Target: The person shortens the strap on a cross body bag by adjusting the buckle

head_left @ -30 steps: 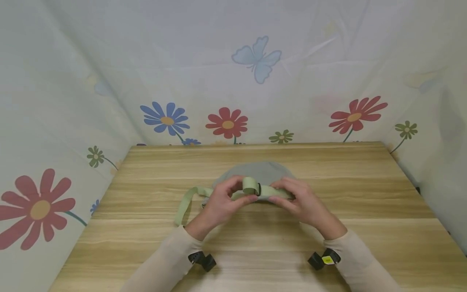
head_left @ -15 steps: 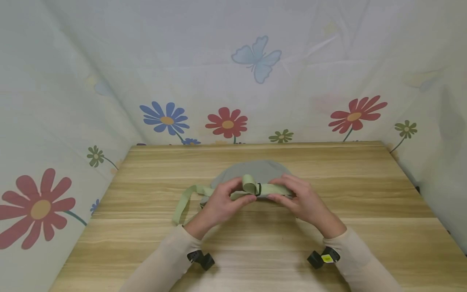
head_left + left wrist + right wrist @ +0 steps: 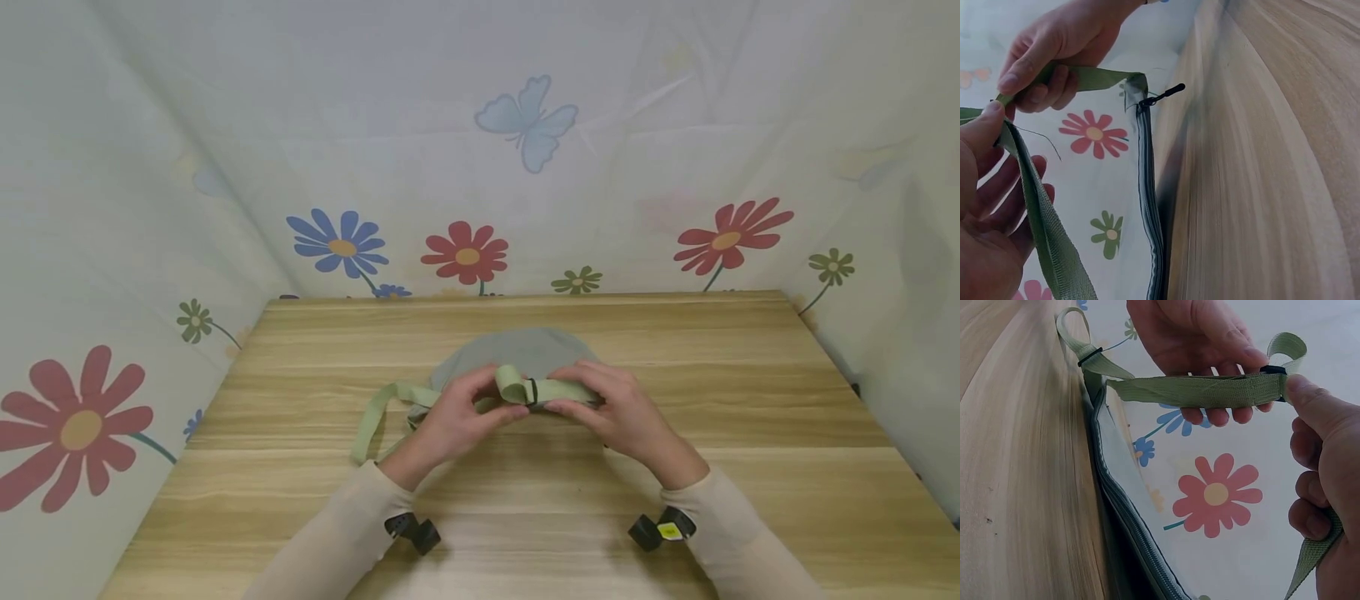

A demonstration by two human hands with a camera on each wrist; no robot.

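Note:
A grey zippered bag (image 3: 525, 346), shaped like a waist bag, lies on the table behind both hands. Its pale green webbing strap (image 3: 1197, 390) runs between the hands. My left hand (image 3: 457, 417) grips the strap beside a small upright loop (image 3: 510, 383). Just right of that loop is a black slider buckle (image 3: 533, 392). My right hand (image 3: 615, 408) pinches the strap on the buckle's other side; in the right wrist view its thumb presses close to the buckle. In the left wrist view, a black zipper pull (image 3: 1169, 94) hangs at the bag's end. The hands hide part of the bag's front.
A slack strap loop (image 3: 371, 421) arches over the wooden table (image 3: 750, 400) left of the bag, with a second slider (image 3: 1090, 357) on it. A floral curtain (image 3: 630, 167) rises behind the table. Black wrist cameras (image 3: 416, 533) sit on both cuffs.
The bag and both hands have shifted very slightly left. The small strap loop by the buckle has tipped a little leftward. Both hands keep their hold.

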